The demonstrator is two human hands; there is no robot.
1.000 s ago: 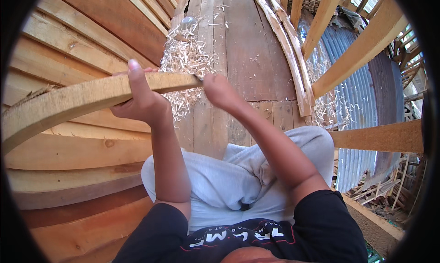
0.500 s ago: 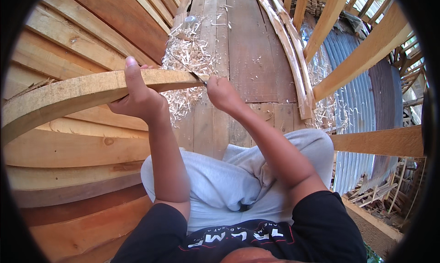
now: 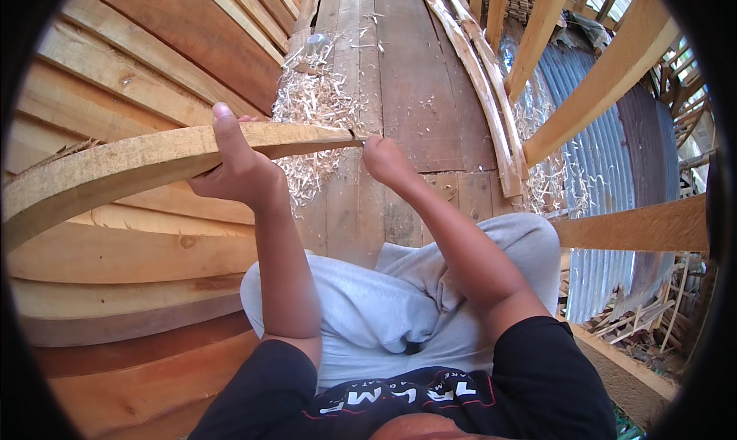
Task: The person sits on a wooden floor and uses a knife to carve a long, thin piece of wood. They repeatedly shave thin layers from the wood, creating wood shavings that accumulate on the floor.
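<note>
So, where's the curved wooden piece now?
The curved wooden piece runs from the head view's left edge, held in the left hand, its end beside the right hand.

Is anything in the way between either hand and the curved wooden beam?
Nothing visible separates the left hand from the beam. Between the right hand and the beam's end is only the dark tool it holds. Wood shavings lie beyond, not between.

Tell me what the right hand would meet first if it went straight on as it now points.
Probably the curved beam, at its tip; depth is unclear, so maybe the shavings beyond.
</note>
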